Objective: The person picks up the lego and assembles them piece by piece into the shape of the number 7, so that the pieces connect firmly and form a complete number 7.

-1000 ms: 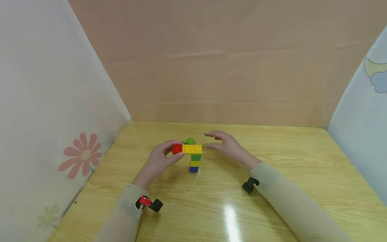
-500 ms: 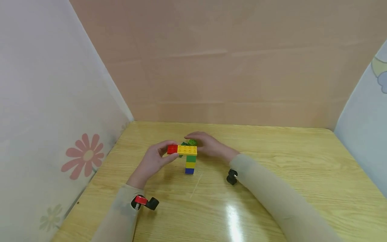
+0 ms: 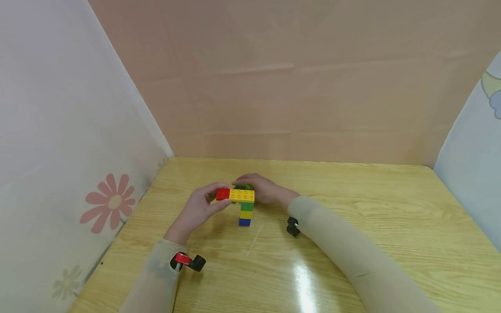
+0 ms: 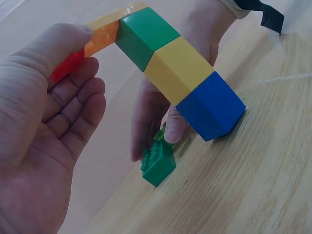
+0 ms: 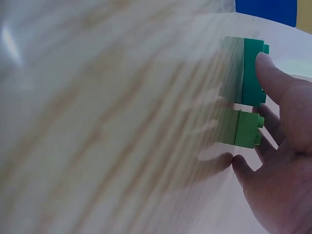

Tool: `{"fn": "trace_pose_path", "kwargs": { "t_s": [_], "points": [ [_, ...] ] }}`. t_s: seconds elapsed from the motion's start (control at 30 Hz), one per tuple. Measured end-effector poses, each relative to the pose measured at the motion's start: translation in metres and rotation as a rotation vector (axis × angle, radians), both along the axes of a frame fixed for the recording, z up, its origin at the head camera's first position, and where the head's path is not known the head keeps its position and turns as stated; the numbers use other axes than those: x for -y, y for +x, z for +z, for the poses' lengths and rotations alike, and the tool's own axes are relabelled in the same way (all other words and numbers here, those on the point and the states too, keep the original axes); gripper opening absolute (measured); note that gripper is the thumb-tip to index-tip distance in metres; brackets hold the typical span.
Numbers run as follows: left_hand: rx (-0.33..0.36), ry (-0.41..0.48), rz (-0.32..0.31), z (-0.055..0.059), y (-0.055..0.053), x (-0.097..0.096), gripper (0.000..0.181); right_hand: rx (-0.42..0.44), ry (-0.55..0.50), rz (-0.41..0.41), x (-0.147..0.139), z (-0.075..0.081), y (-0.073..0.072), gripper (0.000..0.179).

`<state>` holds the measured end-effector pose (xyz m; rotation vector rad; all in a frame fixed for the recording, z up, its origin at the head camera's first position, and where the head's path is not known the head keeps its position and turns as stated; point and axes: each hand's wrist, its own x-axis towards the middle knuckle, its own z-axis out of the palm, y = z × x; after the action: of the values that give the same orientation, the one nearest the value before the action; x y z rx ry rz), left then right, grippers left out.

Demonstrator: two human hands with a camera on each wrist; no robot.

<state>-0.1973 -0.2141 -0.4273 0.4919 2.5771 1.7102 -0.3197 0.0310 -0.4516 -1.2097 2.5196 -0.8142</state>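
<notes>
My left hand [image 3: 193, 213] pinches the red brick [image 3: 223, 194] between thumb and fingers. A long yellow brick [image 3: 242, 195] lies beside the red one and overhangs a short column of green [image 4: 148, 36], yellow [image 4: 179, 70] and blue [image 4: 212, 107] bricks. The blue one is lowest, at the tabletop. Behind this column, my right hand [image 3: 264, 190] reaches around two loose bricks, one dark green [image 5: 253, 73] and one light green [image 5: 247, 129]. Its thumb overlaps the dark green brick in the right wrist view, and the other fingers extend along the far side, partly hidden.
The wooden table [image 3: 352, 195] has a pinkish-tan backdrop [image 3: 293, 87] along its far edge. A pale panel with printed flowers [image 3: 113, 202] rises at the left, and another pale panel [image 3: 473, 143] at the right. Light glares off the tabletop near the front.
My right hand has moved left, from beside the column to around the loose green bricks behind it. My left hand keeps its pinch on the red brick, and the view has shifted slightly.
</notes>
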Motion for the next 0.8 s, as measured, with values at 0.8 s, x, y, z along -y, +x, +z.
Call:
{"fn": "trace_pose_path", "kwargs": {
  "t_s": [0.8],
  "points": [
    [0.022,0.009,0.100,0.000,0.002,0.015,0.041,-0.035,-0.034,-0.138,-0.019,-0.006,-0.006,0.035]
  ]
}}
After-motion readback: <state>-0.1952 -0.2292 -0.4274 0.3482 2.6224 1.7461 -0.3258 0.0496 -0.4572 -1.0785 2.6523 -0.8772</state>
